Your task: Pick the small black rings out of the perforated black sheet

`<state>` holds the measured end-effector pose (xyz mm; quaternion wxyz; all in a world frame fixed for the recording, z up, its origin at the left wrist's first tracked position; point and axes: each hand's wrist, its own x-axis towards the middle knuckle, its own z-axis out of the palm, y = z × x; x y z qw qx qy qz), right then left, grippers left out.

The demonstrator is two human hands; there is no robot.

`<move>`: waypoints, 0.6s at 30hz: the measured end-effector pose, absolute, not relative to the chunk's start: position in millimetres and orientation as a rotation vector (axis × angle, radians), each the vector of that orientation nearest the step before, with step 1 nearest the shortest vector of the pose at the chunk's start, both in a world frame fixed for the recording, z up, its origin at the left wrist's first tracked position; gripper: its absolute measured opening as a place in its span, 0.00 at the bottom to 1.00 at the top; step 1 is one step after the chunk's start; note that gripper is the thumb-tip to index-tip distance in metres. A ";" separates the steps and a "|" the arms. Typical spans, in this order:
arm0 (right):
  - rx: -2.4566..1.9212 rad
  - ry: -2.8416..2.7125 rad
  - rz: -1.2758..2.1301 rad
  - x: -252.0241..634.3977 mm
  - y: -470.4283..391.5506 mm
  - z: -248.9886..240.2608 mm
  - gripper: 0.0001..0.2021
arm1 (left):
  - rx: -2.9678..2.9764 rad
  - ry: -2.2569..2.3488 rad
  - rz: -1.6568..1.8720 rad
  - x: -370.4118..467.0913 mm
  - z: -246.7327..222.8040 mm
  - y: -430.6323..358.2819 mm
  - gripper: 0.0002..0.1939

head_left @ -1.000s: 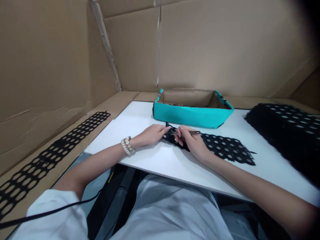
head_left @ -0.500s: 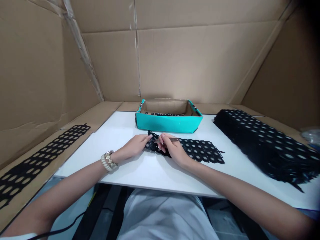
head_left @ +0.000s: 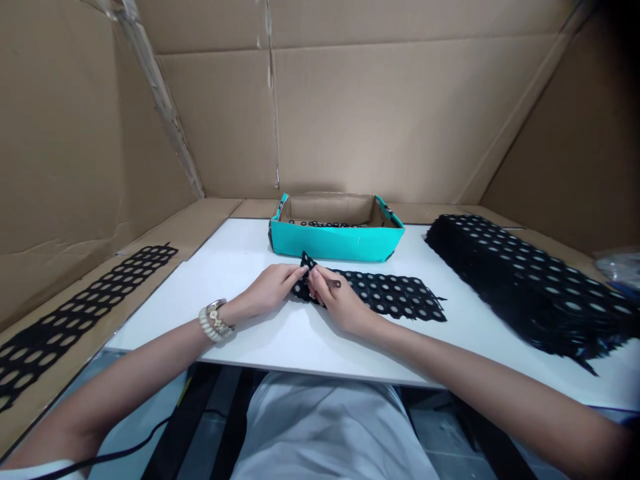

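Note:
A black strip of cloth (head_left: 400, 295) with rows of round holes or pale dots lies across the white table top. My left hand (head_left: 274, 285) pinches its left end, where a corner sticks up. Close against it, my right hand (head_left: 340, 299) is closed around a thin brownish tool (head_left: 334, 283), whose tip is hidden by the fingers and the cloth. Behind both hands stands a turquoise box (head_left: 335, 243) with small black rings or dotted pieces inside.
A thick stack of black dotted strips (head_left: 535, 287) lies on the right of the white table (head_left: 240, 345). Another holed black strip (head_left: 90, 307) rests on cardboard at the left. Cardboard walls (head_left: 400, 120) surround the table, and clear plastic (head_left: 620, 267) sits at the far right.
My right hand has moved slightly left, closer to my left hand, and less of the tool shows. The left corner of the strip now stands higher. The whole view has shifted a little.

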<state>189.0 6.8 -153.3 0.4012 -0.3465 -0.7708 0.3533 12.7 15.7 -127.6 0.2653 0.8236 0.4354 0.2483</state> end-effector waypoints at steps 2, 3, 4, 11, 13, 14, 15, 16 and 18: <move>-0.896 -1.953 0.888 188.6 8.0 -153.4 0.18 | 2.203 1.107 0.686 15.0 -125.5 14.5 0.26; -0.904 -1.945 0.896 188.5 8.9 -153.6 0.18 | 2.184 1.077 0.689 15.8 -124.9 14.5 0.26; -0.907 -1.930 0.911 188.5 9.9 -154.0 0.18 | 2.163 1.051 0.683 16.2 -124.5 14.9 0.27; -0.907 -1.833 0.997 190.6 14.1 -155.1 0.18 | 2.110 1.196 0.543 10.1 -126.0 20.5 0.33; -0.914 -1.833 0.990 191.3 13.0 -154.3 0.17 | 2.102 1.254 0.499 8.4 -126.5 20.4 0.35; -0.917 -1.833 0.988 191.5 12.3 -153.9 0.17 | 2.099 1.261 0.482 7.9 -126.5 19.9 0.35; -0.917 -1.832 0.986 191.6 11.6 -153.6 0.17 | 2.095 1.257 0.467 7.5 -126.3 19.3 0.34; -0.913 -1.827 0.987 191.6 11.0 -153.4 0.18 | 2.089 1.244 0.456 7.3 -126.0 18.8 0.33; -0.899 -1.807 1.001 191.2 10.3 -153.6 0.18 | 2.060 1.219 0.444 6.7 -125.8 18.1 0.30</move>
